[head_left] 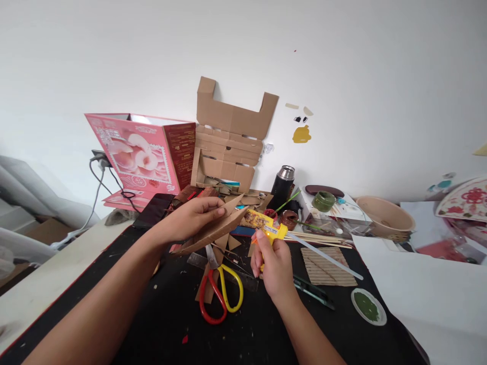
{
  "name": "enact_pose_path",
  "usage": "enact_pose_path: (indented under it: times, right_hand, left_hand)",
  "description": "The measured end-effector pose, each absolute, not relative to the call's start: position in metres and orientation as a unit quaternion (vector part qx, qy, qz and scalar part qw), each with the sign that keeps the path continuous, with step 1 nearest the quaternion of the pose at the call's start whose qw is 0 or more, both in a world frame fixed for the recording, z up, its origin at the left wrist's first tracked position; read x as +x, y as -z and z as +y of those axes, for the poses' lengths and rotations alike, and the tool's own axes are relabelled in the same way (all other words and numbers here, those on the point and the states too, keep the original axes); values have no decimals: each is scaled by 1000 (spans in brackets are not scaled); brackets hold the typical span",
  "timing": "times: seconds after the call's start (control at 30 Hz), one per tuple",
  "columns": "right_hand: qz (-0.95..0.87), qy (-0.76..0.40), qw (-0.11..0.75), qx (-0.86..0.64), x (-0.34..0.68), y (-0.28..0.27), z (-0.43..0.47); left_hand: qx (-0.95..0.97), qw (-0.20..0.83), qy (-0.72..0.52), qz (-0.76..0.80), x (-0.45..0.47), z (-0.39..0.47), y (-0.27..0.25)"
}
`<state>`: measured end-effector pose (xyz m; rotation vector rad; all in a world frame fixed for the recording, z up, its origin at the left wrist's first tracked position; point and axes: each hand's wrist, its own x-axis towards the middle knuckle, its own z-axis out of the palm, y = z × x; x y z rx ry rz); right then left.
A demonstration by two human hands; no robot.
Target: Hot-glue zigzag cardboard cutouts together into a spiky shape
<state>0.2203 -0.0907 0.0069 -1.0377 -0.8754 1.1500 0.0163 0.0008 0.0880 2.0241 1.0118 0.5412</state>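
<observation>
My left hand point(200, 215) pinches a folded piece of brown cardboard point(216, 228) above the black table mat. My right hand point(272, 256) is wrapped around a yellow hot glue gun point(266, 227), its nozzle end close to the cardboard's right edge. A long translucent glue stick point(327, 255) sticks out of the gun's back end toward the right. Below the cardboard lie scissors point(220, 289) with one red and one yellow handle. They rest across a ruler point(243, 278) and a cardboard scrap. Whether the nozzle touches the cardboard I cannot tell.
A utility knife point(314, 292), corrugated cardboard point(329, 266) and a lid with green paint point(368, 306) lie to the right. Behind stand a black thermos point(282, 186), a pink box point(140, 152), an unfolded carton point(228, 137) and a beige basin point(386, 215). Cardboard scraps clutter the back.
</observation>
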Motion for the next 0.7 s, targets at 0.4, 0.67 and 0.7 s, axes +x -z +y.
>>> enact_pose_path:
  times: [0.4, 0.67, 0.7]
  right_hand:
    - [-388, -484, 628, -469, 220, -8, -92]
    - [-382, -482, 634, -468, 220, -10, -92]
    - [-381, -481, 635, -469, 220, -10, -92]
  left_hand:
    - [802, 396, -208, 396, 17, 1, -87]
    - [803, 390, -211, 400, 18, 1, -86]
    - [802, 389, -212, 401, 18, 0, -86]
